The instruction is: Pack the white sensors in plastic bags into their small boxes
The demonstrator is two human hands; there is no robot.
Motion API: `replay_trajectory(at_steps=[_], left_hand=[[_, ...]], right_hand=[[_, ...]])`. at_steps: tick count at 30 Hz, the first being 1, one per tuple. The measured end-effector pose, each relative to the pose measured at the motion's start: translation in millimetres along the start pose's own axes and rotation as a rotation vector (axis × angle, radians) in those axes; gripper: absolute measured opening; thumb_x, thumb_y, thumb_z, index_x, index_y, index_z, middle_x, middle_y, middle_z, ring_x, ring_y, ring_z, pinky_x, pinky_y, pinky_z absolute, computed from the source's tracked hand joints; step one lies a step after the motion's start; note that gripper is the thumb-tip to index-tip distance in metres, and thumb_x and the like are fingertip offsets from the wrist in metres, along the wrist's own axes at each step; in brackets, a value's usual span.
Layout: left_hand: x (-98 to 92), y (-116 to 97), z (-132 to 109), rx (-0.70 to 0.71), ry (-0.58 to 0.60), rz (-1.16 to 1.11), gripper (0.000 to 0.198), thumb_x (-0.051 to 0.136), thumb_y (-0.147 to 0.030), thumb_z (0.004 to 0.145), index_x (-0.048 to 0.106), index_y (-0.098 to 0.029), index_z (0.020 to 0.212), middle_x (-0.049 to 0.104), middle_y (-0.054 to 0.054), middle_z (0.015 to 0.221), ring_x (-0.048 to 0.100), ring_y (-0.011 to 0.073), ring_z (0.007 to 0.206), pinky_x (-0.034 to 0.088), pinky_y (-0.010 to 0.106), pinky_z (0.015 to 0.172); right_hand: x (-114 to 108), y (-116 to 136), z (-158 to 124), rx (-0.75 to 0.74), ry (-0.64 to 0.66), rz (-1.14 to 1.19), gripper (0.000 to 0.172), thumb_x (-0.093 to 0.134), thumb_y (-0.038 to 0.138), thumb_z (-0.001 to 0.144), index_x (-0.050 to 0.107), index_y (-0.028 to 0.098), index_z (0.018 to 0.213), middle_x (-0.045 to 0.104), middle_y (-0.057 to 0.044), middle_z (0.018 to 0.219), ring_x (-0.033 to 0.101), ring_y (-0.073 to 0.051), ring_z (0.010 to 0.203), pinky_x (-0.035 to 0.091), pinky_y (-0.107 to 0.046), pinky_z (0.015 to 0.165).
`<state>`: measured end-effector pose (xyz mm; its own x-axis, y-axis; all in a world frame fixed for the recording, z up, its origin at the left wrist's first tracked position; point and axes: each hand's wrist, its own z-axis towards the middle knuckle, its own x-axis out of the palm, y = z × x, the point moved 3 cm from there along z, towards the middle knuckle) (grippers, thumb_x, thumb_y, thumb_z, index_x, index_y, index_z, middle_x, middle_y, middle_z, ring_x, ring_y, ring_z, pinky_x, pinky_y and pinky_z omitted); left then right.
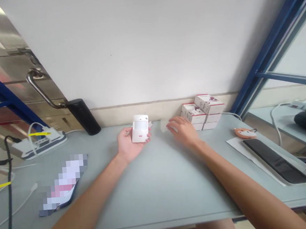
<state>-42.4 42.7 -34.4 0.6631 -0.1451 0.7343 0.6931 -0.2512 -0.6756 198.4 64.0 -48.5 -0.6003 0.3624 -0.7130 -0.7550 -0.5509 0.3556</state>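
Observation:
My left hand (129, 144) is palm up over the grey table (158, 184) and holds a small white sensor device (140, 128) upright, fingers curled round it. My right hand (182, 130) reaches forward, palm down, with its fingers on a small clear or pale piece (164, 126) lying on the table near the wall. Motion smears those fingertips, so I cannot see whether they grip that piece. A stack of white and red small boxes (204, 112) stands just right of my right hand.
A black cylinder (83, 116) leans at the wall on the left. A white power strip with cables (39, 141) sits far left. A dark phone (275, 160) lies on white paper at right, beside an orange figure (244, 132). Blue shelf frames stand at both sides.

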Motion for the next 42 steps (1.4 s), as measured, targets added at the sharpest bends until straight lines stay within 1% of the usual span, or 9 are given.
replay_trajectory(at_steps=[4, 7, 10, 16, 19, 25, 32, 39, 42], left_hand=[[-8.2, 12.5, 5.3, -0.043, 0.01, 0.07, 0.05, 0.053, -0.029, 0.08, 0.062, -0.009, 0.125, 0.074, 0.022, 0.098, 0.069, 0.0291, 0.073, 0.054, 0.038, 0.063], [-9.6, 23.1, 6.8, -0.09, 0.062, 0.187, 0.045, 0.053, -0.03, 0.083, 0.061, -0.012, 0.123, 0.074, 0.019, 0.095, 0.07, 0.0303, 0.072, 0.053, 0.037, 0.06], [-7.7, 30.1, 5.4, -0.118, 0.142, 0.288, 0.046, 0.051, -0.03, 0.084, 0.059, -0.014, 0.127, 0.075, 0.018, 0.092, 0.07, 0.0301, 0.069, 0.052, 0.037, 0.059], [0.0, 34.0, -1.1, -0.195, 0.253, 0.283, 0.044, 0.049, -0.031, 0.085, 0.059, -0.015, 0.125, 0.075, 0.019, 0.093, 0.071, 0.0314, 0.071, 0.05, 0.037, 0.062], [4.7, 30.5, -3.5, -0.187, 0.261, 0.248, 0.041, 0.05, -0.031, 0.084, 0.061, -0.014, 0.119, 0.074, 0.02, 0.093, 0.07, 0.0314, 0.07, 0.05, 0.038, 0.063], [7.4, 25.8, -5.5, -0.203, 0.254, 0.2, 0.041, 0.052, -0.033, 0.083, 0.064, -0.011, 0.115, 0.074, 0.022, 0.095, 0.069, 0.0307, 0.072, 0.049, 0.039, 0.063], [0.7, 34.3, -3.2, -0.243, 0.275, 0.318, 0.044, 0.048, -0.032, 0.087, 0.057, -0.013, 0.125, 0.074, 0.02, 0.096, 0.07, 0.0313, 0.07, 0.049, 0.039, 0.063], [4.1, 36.5, -5.3, -0.28, 0.304, 0.361, 0.046, 0.049, -0.032, 0.089, 0.054, -0.016, 0.131, 0.074, 0.018, 0.095, 0.072, 0.0312, 0.072, 0.049, 0.036, 0.062], [4.2, 38.4, -6.3, -0.317, 0.322, 0.364, 0.046, 0.048, -0.032, 0.09, 0.054, -0.016, 0.133, 0.074, 0.018, 0.096, 0.071, 0.0311, 0.073, 0.049, 0.036, 0.063]], right_hand=[[-31.0, -20.1, 8.7, 0.275, -0.423, 0.463, 0.029, 0.056, 0.048, 0.1, 0.071, 0.024, 0.104, 0.076, -0.008, 0.114, 0.071, -0.025, 0.105, 0.056, -0.043, 0.098], [-43.0, -33.2, 11.6, 0.491, -0.523, 0.902, 0.024, 0.062, 0.048, 0.094, 0.066, 0.024, 0.096, 0.076, -0.005, 0.104, 0.075, -0.022, 0.089, 0.061, -0.036, 0.079], [-42.4, -38.7, 12.0, 0.64, -0.491, 1.172, 0.018, 0.069, 0.039, 0.084, 0.065, 0.023, 0.09, 0.075, -0.004, 0.098, 0.076, -0.021, 0.081, 0.059, -0.029, 0.063], [-34.1, -34.5, 11.7, 0.78, -0.393, 1.356, 0.016, 0.069, 0.033, 0.08, 0.068, 0.022, 0.09, 0.077, -0.003, 0.091, 0.071, -0.016, 0.07, 0.056, -0.024, 0.054], [-31.4, -34.2, 12.2, 0.777, -0.338, 1.342, 0.016, 0.069, 0.034, 0.08, 0.068, 0.022, 0.09, 0.077, -0.002, 0.088, 0.069, -0.015, 0.065, 0.056, -0.024, 0.053], [-27.1, -34.2, 11.8, 0.771, -0.309, 1.311, 0.018, 0.068, 0.035, 0.081, 0.068, 0.022, 0.093, 0.076, -0.002, 0.088, 0.07, -0.016, 0.067, 0.056, -0.025, 0.052], [-27.3, -25.2, 11.2, 0.79, -0.139, 1.342, 0.018, 0.063, 0.034, 0.088, 0.07, 0.021, 0.098, 0.078, -0.006, 0.1, 0.073, -0.017, 0.071, 0.056, -0.025, 0.052], [-35.9, -29.5, 12.7, 0.782, -0.177, 1.299, 0.018, 0.065, 0.034, 0.088, 0.071, 0.021, 0.099, 0.079, -0.007, 0.099, 0.071, -0.017, 0.066, 0.052, -0.025, 0.047], [-35.9, -28.6, 12.6, 0.76, -0.095, 1.288, 0.019, 0.067, 0.035, 0.088, 0.072, 0.02, 0.098, 0.079, -0.008, 0.1, 0.071, -0.017, 0.066, 0.05, -0.024, 0.046]])
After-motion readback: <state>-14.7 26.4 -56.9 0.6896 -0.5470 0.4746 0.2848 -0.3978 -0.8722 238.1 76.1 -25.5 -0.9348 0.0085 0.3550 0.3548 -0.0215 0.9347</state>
